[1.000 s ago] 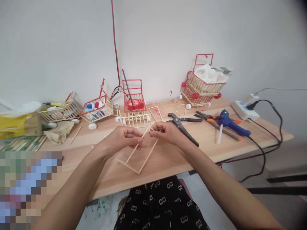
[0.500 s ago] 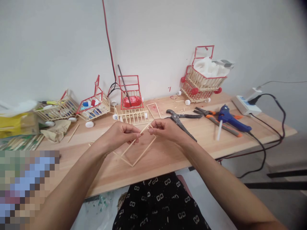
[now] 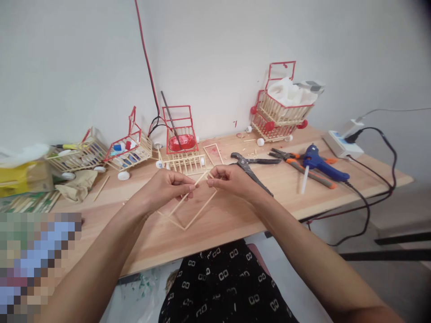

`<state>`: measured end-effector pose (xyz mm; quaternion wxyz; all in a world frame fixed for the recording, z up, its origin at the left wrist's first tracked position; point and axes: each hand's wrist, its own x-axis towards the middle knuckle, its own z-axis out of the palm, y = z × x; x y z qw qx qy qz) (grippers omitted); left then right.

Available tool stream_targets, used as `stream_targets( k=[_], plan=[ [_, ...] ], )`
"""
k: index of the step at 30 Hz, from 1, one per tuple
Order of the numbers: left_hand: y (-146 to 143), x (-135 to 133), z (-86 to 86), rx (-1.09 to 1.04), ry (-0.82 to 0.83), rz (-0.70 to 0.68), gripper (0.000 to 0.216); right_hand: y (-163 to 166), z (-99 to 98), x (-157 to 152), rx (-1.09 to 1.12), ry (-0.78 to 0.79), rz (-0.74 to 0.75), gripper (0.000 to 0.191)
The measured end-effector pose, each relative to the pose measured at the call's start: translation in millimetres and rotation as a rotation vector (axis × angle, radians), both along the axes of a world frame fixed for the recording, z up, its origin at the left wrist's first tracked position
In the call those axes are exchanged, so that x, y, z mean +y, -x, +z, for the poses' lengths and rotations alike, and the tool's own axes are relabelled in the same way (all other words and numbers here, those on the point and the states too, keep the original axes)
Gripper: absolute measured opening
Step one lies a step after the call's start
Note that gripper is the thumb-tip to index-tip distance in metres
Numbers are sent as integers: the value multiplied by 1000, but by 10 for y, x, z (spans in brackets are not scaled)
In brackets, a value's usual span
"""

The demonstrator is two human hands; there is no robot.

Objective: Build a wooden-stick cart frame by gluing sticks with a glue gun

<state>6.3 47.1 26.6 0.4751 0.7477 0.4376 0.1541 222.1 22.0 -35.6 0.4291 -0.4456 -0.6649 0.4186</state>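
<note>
A thin stick frame (image 3: 199,211) is being pinched by the left hand (image 3: 165,188) and the right hand (image 3: 231,179) — fingers closed on its sticks — just beside the black pliers (image 3: 248,165).

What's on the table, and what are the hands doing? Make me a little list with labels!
Left hand: pinches the stick frame
Right hand: pinches the far end of the same frame
Frame shape: a tilted rectangle of thin wooden sticks
Under it: wooden table
Beside the right hand: black pliers
Further right: blue glue gun
At the back: red-trimmed stick cart, red paint cup
</note>
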Motion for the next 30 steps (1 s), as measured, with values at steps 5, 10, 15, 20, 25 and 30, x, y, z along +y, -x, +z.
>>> stream_targets(
  k=[5, 10, 15, 20, 25, 30],
  plan=[
    [0, 20, -10, 11, -1, -15, 18, -3, 1, 5, -8, -5, -6, 23],
    [3, 36, -13, 15, -4, -17, 19, 2, 25, 1, -23, 16, -29, 23],
    [0, 49, -37, 17, 9, -22, 19, 7, 24, 2, -8, 34, -25, 22],
    [-6, 43, -26, 39, -1, -40, 20, -5, 7, 18, 24, 64, -3, 22],
    [2, 32, 7, 60, -20, -40, 20, -7, 10, 11, 74, 135, 56, 22],
    [2, 43, -1, 71, -17, -62, 20, -4, 19, 0, 63, 157, 62, 17]
  ],
)
